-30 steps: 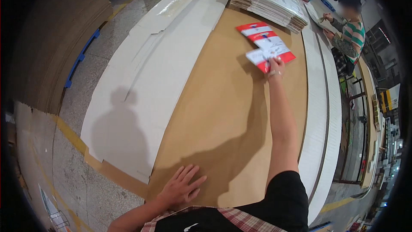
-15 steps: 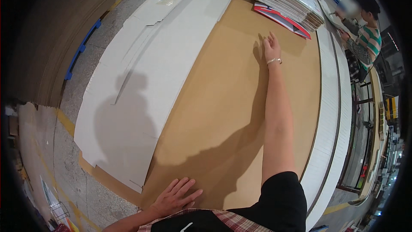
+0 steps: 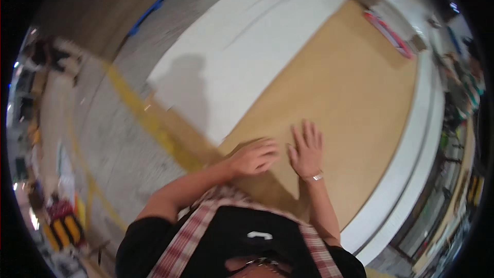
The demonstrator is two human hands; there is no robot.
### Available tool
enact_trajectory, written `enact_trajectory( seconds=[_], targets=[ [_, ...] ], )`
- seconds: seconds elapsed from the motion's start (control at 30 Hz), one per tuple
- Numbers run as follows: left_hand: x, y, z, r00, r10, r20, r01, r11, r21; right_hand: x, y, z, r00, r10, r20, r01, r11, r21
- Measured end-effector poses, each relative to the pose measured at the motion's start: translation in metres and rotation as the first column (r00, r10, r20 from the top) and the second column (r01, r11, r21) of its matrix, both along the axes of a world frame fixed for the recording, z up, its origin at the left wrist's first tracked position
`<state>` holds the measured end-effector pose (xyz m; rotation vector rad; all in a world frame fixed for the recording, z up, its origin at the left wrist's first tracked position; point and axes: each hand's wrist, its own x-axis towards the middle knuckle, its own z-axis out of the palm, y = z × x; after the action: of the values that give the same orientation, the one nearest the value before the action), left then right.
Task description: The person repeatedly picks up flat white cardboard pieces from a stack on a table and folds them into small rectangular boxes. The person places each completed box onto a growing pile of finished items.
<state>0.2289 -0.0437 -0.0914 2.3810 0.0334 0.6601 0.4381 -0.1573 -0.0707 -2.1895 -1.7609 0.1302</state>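
- While your right hand [image 3: 306, 157] lies palm down over the brown sheet [image 3: 350, 103], its fingers are spread and the thumb stands apart; nothing shows in its grasp.
- Your left hand [image 3: 256, 157] is just beside it, over the near end of the same sheet. Its fingers are bent and close together, blurred; you cannot tell whether they pinch anything, since the underside is hidden.
- Whether either palm presses on the sheet, you cannot tell.
- A pale band [image 3: 315, 177] circles your right wrist.
- Well apart from your hands, at the sheet's far end, red-and-white packaging [image 3: 386, 33] lies along the near side of a stack of flattened cartons [image 3: 395, 16]; both are blurred.
- To your left, a white sheet [image 3: 247, 62] runs beside the brown one, with a shadow [image 3: 185, 87] across it.
- To your right, a white strip [image 3: 378, 211] borders the brown sheet.
- Beyond that strip sits a co-worker [image 3: 465, 87], blurred, in a striped top.
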Motion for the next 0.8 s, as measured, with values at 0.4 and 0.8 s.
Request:
enact_trajectory(
  seconds=[0.4,0.8],
  targets=[
    [-0.226,0.256,-0.021,-0.051,0.827,-0.559,-0.706,-0.426,-0.565,-0.066,-0.184,-0.002,0.954,-0.259,0.154,0.284,0.942,-0.177],
    [-0.217,0.263,0.001,0.093,0.892,-0.442,-0.884,-0.131,-0.450,-0.053,-0.181,-0.024,0.919,-0.235,0.318,0.293,0.944,-0.150]
  ],
)
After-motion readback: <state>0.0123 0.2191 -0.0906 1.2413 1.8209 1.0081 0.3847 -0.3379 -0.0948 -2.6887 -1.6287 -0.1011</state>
